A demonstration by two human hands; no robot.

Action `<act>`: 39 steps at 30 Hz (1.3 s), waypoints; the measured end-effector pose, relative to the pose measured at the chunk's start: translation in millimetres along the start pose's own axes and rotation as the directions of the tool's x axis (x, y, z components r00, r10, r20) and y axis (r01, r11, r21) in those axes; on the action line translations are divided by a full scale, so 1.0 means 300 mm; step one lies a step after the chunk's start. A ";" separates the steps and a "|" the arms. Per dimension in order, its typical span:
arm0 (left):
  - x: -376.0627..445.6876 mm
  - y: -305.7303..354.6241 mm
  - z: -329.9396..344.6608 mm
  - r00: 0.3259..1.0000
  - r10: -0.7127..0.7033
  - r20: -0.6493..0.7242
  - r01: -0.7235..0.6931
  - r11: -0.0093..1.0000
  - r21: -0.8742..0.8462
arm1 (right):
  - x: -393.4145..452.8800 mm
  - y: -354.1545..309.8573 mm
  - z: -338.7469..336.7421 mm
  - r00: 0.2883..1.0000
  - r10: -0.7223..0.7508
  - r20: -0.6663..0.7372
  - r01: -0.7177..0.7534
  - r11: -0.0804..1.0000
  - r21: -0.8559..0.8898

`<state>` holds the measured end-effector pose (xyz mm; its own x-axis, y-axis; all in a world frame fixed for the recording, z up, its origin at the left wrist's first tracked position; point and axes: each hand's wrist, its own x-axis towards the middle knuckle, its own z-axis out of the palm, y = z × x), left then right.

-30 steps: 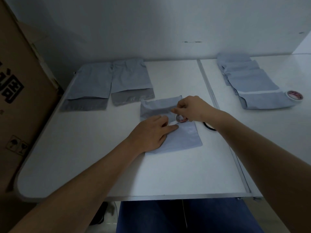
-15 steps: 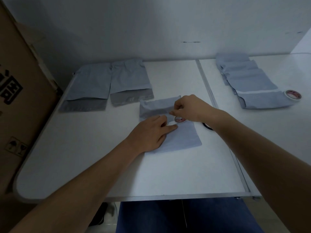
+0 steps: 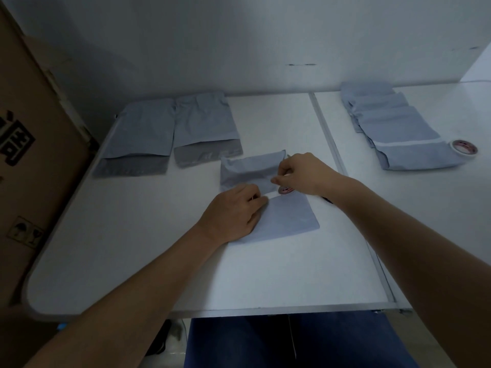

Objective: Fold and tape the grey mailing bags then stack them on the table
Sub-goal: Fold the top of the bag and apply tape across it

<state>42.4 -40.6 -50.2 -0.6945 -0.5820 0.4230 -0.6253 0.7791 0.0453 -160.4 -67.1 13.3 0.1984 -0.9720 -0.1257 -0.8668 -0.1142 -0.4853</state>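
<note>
A folded grey mailing bag (image 3: 287, 219) lies in the middle of the white table (image 3: 132, 248). My left hand (image 3: 233, 213) rests on its left part and presses the folded flap down with its fingers. My right hand (image 3: 303, 173) grips a small tape roll (image 3: 285, 190) over the fold and pinches the tape end. Two unfolded grey bags (image 3: 143, 136) (image 3: 204, 126) lie at the back left with their flaps open. A stack of folded grey bags (image 3: 393, 128) lies at the back right.
A second tape roll (image 3: 463, 148) sits at the right end of the stack. A large cardboard box (image 3: 29, 155) stands against the table's left side. A metal seam (image 3: 334, 150) divides the table into two parts. A dark object (image 3: 328, 200) peeks out under my right wrist.
My right hand with the tape roll has shifted slightly to the left over the fold. My left hand keeps pressing in the same place.
</note>
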 end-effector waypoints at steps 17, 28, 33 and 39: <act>-0.009 0.003 0.000 1.000 0.000 -0.020 0.000 1.000 -0.014 | -0.002 -0.001 -0.017 0.998 0.053 0.035 -0.050 0.996 -0.077; -0.010 0.002 0.002 1.000 -0.005 -0.006 0.005 1.000 0.008 | 0.021 -0.029 -0.041 0.999 0.024 0.043 -0.018 0.990 -0.141; -0.009 0.006 0.000 1.000 -0.012 0.000 0.012 1.000 0.012 | 0.018 -0.039 -0.046 0.998 0.014 0.058 -0.003 0.984 -0.177; -0.011 0.002 0.007 1.000 -0.014 -0.008 0.015 1.000 0.010 | 0.008 -0.021 -0.025 0.998 0.027 0.059 -0.016 0.983 -0.184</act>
<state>43.5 -38.5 -53.4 -0.6825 -0.5914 0.4294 -0.6390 0.7681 0.0422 -157.8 -70.3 22.6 0.2014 -0.9609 -0.1902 -0.9392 -0.1342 -0.3162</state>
